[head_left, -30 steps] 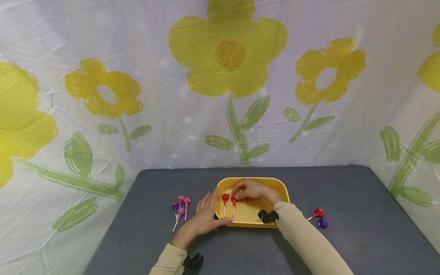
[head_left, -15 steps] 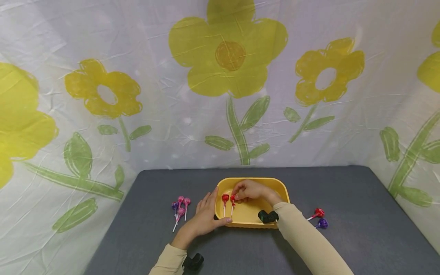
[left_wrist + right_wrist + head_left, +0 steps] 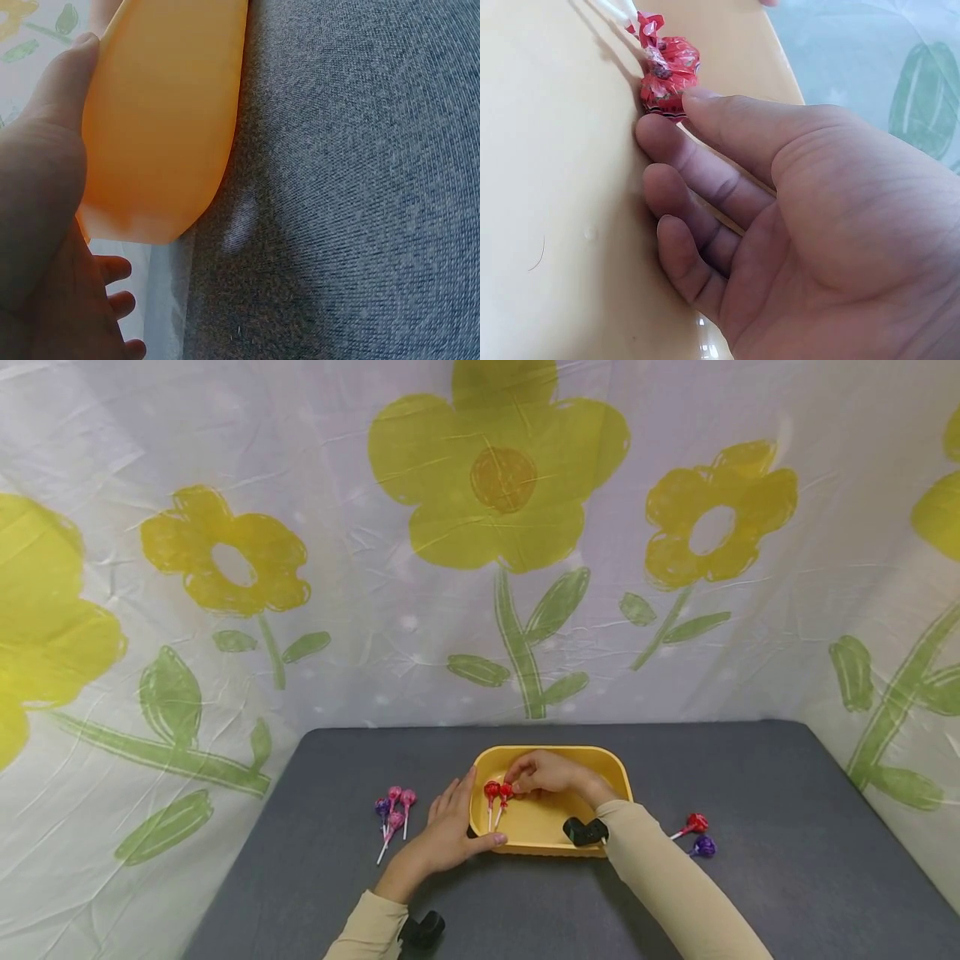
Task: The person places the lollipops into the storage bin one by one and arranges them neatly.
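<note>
A yellow tray (image 3: 555, 846) stands on the dark table. My left hand (image 3: 448, 832) lies along its left end, fingers straight and spread, thumb at the front rim. In the left wrist view the thumb (image 3: 67, 79) meets the tray's edge. My right hand (image 3: 546, 774) reaches inside the tray and pinches the head of a red-wrapped lollipop (image 3: 505, 792) between thumb and index finger; its white stick slants toward the front left. The right wrist view shows the lollipop's red wrapper (image 3: 671, 67) at these fingertips. Another red lollipop (image 3: 491, 791) lies just left of it.
Left of the tray lie pink lollipops (image 3: 408, 799) and a purple lollipop (image 3: 382, 807). To the right, another red lollipop (image 3: 696, 823) and a purple one (image 3: 703, 847) lie beside the right sleeve (image 3: 667, 877). A flowered cloth (image 3: 375, 643) hangs behind the table.
The right hand has shifted the pinched lollipop slightly left, its head now close beside the other red one, and its stick has swung toward the left. The left hand has not moved.
</note>
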The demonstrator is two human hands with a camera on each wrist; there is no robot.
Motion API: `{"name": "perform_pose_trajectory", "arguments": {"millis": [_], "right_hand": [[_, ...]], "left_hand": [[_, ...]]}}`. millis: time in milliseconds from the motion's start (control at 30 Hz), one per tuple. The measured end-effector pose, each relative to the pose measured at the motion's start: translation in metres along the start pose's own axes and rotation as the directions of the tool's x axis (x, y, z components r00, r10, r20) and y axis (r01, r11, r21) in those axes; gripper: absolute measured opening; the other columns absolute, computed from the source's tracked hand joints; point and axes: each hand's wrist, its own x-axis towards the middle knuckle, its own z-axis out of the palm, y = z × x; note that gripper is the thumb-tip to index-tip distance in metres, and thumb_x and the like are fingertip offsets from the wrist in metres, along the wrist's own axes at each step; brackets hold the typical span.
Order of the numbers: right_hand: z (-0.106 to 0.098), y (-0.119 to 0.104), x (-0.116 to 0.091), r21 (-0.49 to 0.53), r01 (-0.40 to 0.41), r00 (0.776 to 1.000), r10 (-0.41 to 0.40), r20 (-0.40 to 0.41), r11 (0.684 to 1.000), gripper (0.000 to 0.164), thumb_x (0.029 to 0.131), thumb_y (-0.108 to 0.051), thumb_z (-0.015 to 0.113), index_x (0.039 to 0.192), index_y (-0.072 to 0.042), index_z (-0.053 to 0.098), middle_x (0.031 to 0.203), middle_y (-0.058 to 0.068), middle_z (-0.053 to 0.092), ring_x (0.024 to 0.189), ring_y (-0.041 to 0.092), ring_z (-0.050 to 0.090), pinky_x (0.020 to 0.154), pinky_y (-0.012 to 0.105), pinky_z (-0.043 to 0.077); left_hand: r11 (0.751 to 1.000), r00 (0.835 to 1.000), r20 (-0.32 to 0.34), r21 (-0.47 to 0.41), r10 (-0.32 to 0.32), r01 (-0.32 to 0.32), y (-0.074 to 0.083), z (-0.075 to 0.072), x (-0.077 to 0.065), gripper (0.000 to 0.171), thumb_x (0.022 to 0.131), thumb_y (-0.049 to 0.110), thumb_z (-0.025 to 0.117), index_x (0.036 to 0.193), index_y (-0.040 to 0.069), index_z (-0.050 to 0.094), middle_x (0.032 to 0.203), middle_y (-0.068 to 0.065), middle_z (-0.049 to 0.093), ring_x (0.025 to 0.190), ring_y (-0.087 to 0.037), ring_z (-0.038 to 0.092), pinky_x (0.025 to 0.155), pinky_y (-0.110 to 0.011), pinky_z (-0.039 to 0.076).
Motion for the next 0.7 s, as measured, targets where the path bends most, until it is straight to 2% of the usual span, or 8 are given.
{"name": "perform_pose_trajectory", "arguments": {"millis": [433, 700], "right_hand": [[-0.003, -0.001, -0.001, -0.021, -0.027, 1.000, 0.027, 0.013, 0.999, 0.023, 0.096, -0.014, 0.061, 0.115, -0.004, 0.068, 0.086, 0.006, 0.068, 0.063, 0.013, 0.054, 0.056, 0.023, 0.045], [-0.011, -0.011, -0.008, -0.033, -0.082, 0.995, 0.084, 0.057, 0.996, 0.031, 0.096, -0.016, 0.062, 0.123, -0.002, 0.065, 0.101, 0.013, 0.071, 0.077, 0.020, 0.064, 0.075, 0.033, 0.057]], "left_hand": [[1.000, 1.000, 0.012, -0.013, -0.001, 0.001, 0.002, -0.001, 0.000, 0.117, 0.082, 0.065, 0.068, 0.160, 0.013, -0.001, 0.165, -0.016, 0.020, 0.153, -0.041, 0.014, 0.119, -0.067, 0.011], [1.000, 1.000, 0.011, -0.005, -0.007, 0.007, 0.000, -0.001, 0.000, 0.117, 0.082, 0.066, 0.067, 0.160, 0.015, -0.003, 0.165, -0.017, 0.020, 0.153, -0.041, 0.015, 0.119, -0.067, 0.011]]}}
